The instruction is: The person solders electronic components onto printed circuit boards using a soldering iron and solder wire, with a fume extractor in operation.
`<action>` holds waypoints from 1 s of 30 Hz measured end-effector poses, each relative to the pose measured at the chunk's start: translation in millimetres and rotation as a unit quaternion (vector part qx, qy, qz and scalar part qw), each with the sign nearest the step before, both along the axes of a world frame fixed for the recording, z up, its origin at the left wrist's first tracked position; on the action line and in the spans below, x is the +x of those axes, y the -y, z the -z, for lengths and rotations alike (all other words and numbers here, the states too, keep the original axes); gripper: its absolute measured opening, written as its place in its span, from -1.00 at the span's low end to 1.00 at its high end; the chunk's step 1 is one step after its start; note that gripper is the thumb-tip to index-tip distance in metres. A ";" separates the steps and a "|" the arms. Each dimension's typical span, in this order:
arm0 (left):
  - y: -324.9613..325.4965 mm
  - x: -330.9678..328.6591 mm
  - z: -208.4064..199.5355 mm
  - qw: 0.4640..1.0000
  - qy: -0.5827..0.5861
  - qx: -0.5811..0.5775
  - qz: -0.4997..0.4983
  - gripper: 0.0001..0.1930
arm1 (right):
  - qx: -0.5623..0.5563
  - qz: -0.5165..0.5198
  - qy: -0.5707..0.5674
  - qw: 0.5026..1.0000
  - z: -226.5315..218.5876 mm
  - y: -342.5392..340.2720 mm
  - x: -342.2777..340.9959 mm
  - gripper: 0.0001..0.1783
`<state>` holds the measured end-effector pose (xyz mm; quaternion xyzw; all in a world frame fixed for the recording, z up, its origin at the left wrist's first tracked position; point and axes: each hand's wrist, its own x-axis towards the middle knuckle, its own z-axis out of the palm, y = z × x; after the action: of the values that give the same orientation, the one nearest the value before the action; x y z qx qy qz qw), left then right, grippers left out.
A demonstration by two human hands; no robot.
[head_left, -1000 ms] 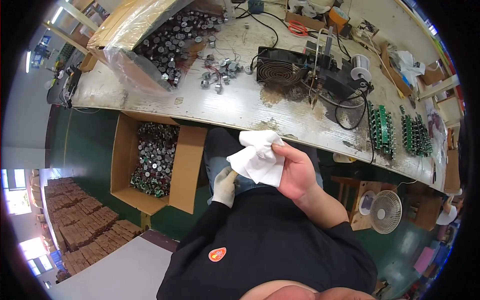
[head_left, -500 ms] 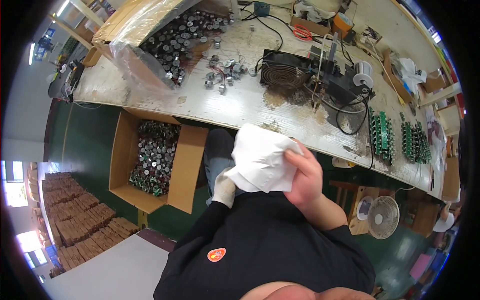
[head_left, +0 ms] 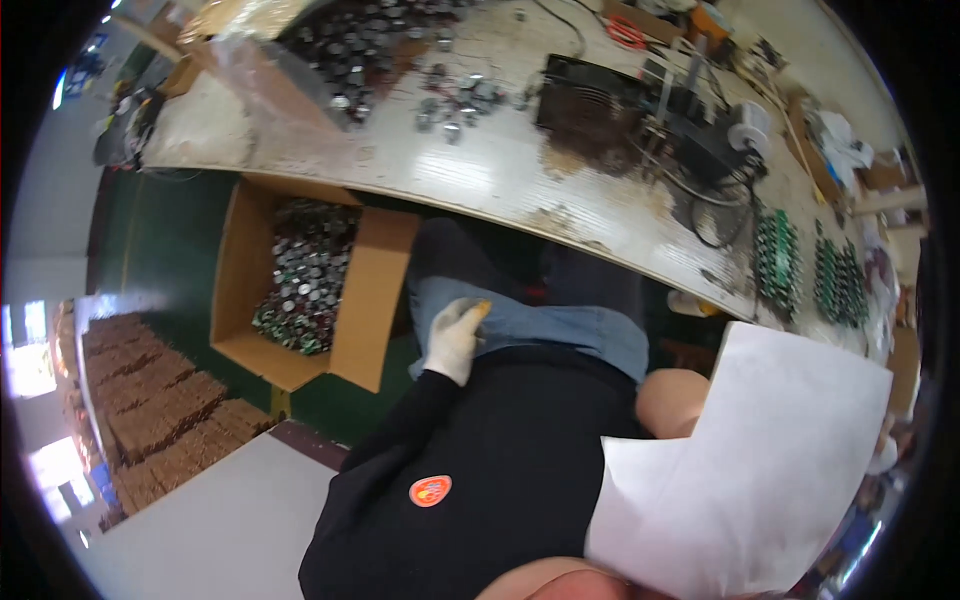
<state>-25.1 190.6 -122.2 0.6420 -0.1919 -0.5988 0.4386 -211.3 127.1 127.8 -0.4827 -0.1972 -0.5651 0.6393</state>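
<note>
pale worn counter [head_left: 470, 192] spans the upper part of the head view, its far-left corner area under a plastic-wrapped carton [head_left: 262, 75] cut off by the top rim. motion blur softens everything on it: a black boxy device [head_left: 590, 105] past the middle, whose details smear, and a white spool [head_left: 750, 128] to its right. a white sheet [head_left: 760, 460], large and near the camera, fills the lower right and covers the counter's front edge toward the right corner. behind it the bare right hand is hidden, only some of the right arm [head_left: 672, 398] showing at the sheet's left side, so i cannot tell how that grip stands. the gloved left hand [head_left: 456, 340] rests curled over the lap, well apart from the sheet; its underside is out of sight, and i cannot tell whether that grip is pressed together or holds anything. small metal parts [head_left: 455, 102] lie loose near the carton; more fill an open cardboard box [head_left: 372, 300] below the counter's front edge. green boards [head_left: 777, 262] stand in rows near its right end.
</note>
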 end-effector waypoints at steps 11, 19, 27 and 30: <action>0.6 -2.2 5.5 0.998 -0.036 0.027 -0.032 -0.66 | 0.063 -0.070 0.018 0.995 15.4 -1.1 -13.4 -0.79; -0.1 -1.2 9.7 0.997 -0.059 0.032 -0.044 -0.65 | 0.089 -0.053 0.034 0.994 22.3 -5.2 -26.4 -0.82; 0.9 -1.5 12.0 0.998 -0.037 0.044 -0.019 -0.68 | 0.100 -0.055 0.041 0.993 28.6 -6.2 -28.7 -0.84; -0.7 -1.1 16.7 0.999 -0.038 0.024 -0.023 -0.72 | 0.105 -0.061 0.048 0.991 28.8 -4.3 -26.9 -0.84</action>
<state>-26.2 191.3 -138.9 0.6337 -0.1461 -0.6169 0.4434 -238.2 131.5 99.0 -0.3726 -0.1960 -0.5650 0.7096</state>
